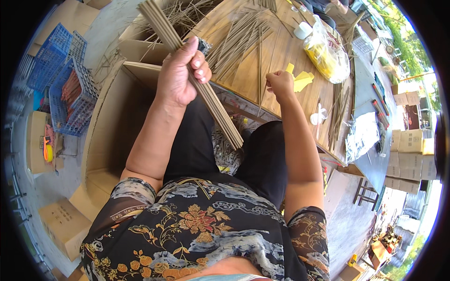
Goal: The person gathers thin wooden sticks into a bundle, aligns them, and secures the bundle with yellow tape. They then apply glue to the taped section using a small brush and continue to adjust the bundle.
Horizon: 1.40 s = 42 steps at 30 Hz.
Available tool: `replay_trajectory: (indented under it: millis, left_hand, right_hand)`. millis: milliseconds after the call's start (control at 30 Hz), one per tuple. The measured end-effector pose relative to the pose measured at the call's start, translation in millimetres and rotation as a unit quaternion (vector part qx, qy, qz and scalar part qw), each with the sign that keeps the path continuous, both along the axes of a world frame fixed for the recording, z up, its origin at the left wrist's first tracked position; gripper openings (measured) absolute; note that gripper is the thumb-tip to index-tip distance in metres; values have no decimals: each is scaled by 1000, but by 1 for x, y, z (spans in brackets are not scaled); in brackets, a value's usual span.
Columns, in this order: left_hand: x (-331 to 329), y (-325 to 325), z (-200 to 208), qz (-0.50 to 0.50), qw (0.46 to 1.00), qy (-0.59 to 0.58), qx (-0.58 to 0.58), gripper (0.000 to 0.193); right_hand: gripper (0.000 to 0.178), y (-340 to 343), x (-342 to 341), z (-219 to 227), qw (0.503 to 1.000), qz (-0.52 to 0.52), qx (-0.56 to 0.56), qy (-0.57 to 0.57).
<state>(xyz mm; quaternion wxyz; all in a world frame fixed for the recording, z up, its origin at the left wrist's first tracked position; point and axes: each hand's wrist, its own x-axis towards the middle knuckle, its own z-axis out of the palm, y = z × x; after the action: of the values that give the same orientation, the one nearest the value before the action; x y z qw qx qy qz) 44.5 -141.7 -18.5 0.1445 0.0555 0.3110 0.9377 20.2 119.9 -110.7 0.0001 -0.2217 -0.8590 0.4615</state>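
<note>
Head view: left hand clenched round bundle of thin sticks, slanting over lap. Right hand pinches single stick at table edge. Clear bag holds yellow contents. Blue crates hold reddish sticks. Open cardboard box beside knee, contents unclear.

Wooden plank surface stands in strong daylight. Concrete floor beside it carries blue plastic crates and an open cardboard carton. Stacked cardboard boxes beyond the surface's far side; greenery behind.
</note>
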Motion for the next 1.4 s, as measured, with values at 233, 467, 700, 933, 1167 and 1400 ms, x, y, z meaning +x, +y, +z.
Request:
replay_trajectory:
  millis: [233,467,700,933,1167,1400]
  left_hand:
    - [-7,6,-10,-13,1000,-15,-7,31]
    - [-1,9,-7,-22,999,14,-26,34]
    - [36,42,11,-2,996,35,-84,27]
    - [43,29,18,-93,994,46,-35,26]
    - [49,29,22,-204,977,42,43,26]
    - [65,38,29,-82,994,-10,-71,26]
  right_hand:
    - [31,-25,-43,-19,990,102,5,101]
    - [36,-70,59,79,915,216,-337,52]
    - [33,-122,127,55,951,202,68,224]
    - [26,-121,159,90,900,261,-350,-10]
    - [20,-114,177,94,815,266,-510,-72]
    - [20,-113,183,95,851,258,-455,-56]
